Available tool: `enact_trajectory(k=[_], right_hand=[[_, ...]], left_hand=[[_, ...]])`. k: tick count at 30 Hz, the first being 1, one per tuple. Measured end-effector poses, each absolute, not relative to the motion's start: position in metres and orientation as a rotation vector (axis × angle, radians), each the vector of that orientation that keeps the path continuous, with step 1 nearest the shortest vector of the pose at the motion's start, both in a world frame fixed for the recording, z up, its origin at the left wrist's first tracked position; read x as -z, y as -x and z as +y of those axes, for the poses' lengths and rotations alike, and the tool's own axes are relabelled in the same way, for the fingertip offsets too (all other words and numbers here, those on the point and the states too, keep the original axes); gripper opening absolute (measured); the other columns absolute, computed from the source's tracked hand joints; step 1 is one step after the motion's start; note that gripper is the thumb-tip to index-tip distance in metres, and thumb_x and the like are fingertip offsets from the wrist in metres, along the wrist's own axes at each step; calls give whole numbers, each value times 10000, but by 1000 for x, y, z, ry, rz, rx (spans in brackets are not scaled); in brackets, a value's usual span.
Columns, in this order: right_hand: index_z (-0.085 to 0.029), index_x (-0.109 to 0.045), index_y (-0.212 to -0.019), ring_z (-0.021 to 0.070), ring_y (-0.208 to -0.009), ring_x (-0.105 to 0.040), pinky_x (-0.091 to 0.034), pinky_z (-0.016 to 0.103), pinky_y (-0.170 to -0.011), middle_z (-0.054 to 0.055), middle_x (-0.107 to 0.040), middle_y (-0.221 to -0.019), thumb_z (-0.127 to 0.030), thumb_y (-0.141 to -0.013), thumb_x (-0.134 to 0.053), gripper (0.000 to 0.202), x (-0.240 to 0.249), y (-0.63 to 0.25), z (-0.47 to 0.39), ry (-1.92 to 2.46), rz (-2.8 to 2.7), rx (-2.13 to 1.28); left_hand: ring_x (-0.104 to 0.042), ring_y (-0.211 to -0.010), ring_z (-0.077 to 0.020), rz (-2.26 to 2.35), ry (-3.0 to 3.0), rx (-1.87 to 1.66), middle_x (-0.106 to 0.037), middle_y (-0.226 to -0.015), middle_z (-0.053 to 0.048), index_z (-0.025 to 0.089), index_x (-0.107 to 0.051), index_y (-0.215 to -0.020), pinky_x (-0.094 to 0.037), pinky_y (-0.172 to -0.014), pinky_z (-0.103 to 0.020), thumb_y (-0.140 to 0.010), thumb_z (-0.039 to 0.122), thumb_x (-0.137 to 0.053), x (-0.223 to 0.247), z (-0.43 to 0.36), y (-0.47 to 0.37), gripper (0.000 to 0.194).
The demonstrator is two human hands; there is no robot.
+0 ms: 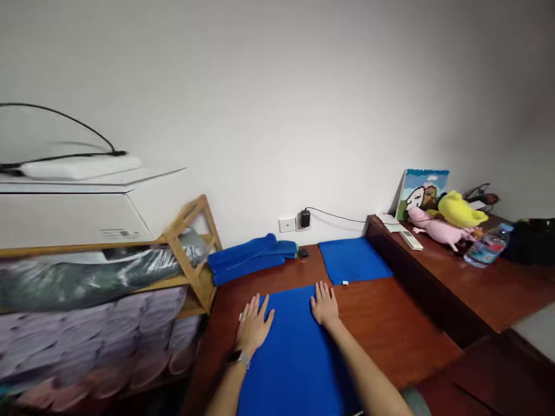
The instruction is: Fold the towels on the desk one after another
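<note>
A blue cloth point(290, 352) lies spread flat on the brown wooden table point(381, 323), its near end running out of the bottom of the view. My left hand point(254, 326) rests palm down on its far left corner, fingers stretched out. On the far right corner lies my right hand point(325, 305), also flat with fingers apart. Behind my hands, several blue cloths point(251, 257) sit folded in a pile against the wall. A smaller blue cloth piece point(354, 260), with a white tag at its near edge, lies flat to the right.
At the left stands a wooden shelf point(184, 254) with plastic-wrapped goods and rolled lilac bundles point(108, 329). A charger point(305, 218) is plugged into the wall. The raised surface at right holds a remote point(410, 240), plush toys point(462, 209), a picture point(420, 193) and a water bottle point(489, 245).
</note>
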State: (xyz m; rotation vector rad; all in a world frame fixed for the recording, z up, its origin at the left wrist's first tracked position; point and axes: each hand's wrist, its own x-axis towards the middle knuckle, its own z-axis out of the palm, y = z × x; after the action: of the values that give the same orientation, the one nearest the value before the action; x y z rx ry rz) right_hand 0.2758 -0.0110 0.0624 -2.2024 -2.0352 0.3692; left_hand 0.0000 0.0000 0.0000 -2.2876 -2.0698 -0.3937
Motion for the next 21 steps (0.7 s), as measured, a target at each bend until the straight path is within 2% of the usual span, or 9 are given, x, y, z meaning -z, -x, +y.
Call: enact_trajectory(k=[4, 6, 9, 17, 21], right_hand=[[-49, -290, -1674, 254, -1650, -115, -56, 453, -1340, 126, -190, -1757, -333, -1061, -296, 676, -67, -220, -13, 1943, -2108, -288], [-103, -290, -1686, 225, -1647, -135, -87, 425, -1339, 92, -209, -1756, -398, -1083, -271, 672, -63, -193, -15, 1768, -2190, -356], [-111, -271, -1691, 214, -1644, -147, -85, 430, -1340, 93, -229, -1751, -486, -1100, -198, 704, -54, -172, -18, 1688, -2238, -473], [-119, -190, -1706, 201, -1653, -74, -16, 438, -1336, 70, -158, -1769, -521, -1094, -145, 734, -48, -247, -5, 1971, -2102, -434], [-133, -161, -1712, 188, -1654, -59, -28, 420, -1334, 37, -120, -1777, -531, -1091, -118, 739, -47, -277, 1, 2072, -2054, -446]], left_hand=[[-333, -1606, -310, -2028, 2297, 431, -376, -1733, -109, 261, -423, -1627, -300, -1291, -558, -1041, 542, -352, -2, 0, 0, 654], [-339, -1603, -311, -2010, 2315, 409, -374, -1734, -112, 256, -428, -1625, -303, -1291, -542, -1042, 529, -365, -3, 0, 0, 647], [-334, -1605, -312, -2049, 2316, 363, -361, -1742, -115, 261, -416, -1630, -324, -1278, -534, -1048, 522, -357, -7, 0, 1, 641], [-305, -1618, -290, -2118, 2307, 329, -320, -1760, -118, 284, -352, -1656, -316, -1280, -525, -1055, 580, -312, -16, -1, -2, 670], [-302, -1620, -284, -2128, 2313, 324, -313, -1762, -108, 295, -351, -1656, -292, -1293, -521, -1056, 570, -307, -19, 1, -4, 661]])
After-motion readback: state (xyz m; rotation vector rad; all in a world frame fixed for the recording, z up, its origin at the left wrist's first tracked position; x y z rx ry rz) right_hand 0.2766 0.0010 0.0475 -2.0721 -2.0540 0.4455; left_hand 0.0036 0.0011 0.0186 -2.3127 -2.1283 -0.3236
